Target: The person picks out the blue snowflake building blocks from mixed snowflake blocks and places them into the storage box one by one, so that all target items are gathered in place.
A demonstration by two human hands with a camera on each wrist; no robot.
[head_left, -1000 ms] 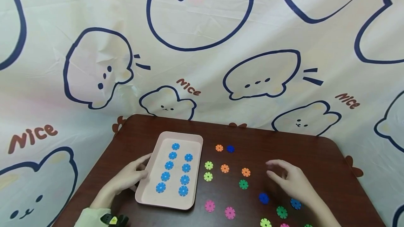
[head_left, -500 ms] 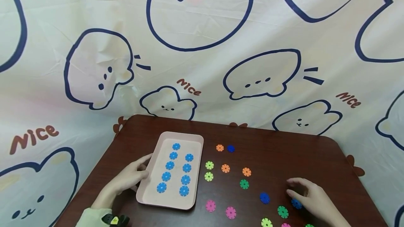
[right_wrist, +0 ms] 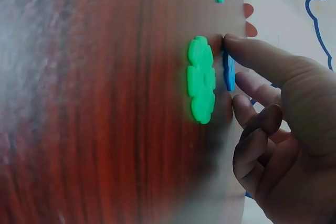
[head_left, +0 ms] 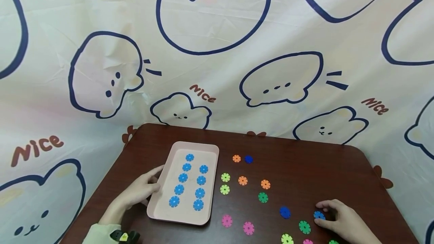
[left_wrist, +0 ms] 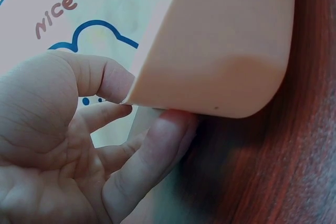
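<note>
A pale pink tray (head_left: 159,209) held light blue discs (head_left: 200,192) on a dark reddish-brown table (head_left: 305,168), before a cream curtain (head_left: 217,48) with navy-outlined bears.

The head view is evenly and softly lit, sharp throughout, with faint shadows and a mild sheen on the table (head_left: 305,168). Both wrist views are close and blurred, with washed-out upper corners, perhaps from overexposure; wood grain smears at the left of the right-wrist frame.

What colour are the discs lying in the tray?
Light blue discs, clearest in the head view.
</note>
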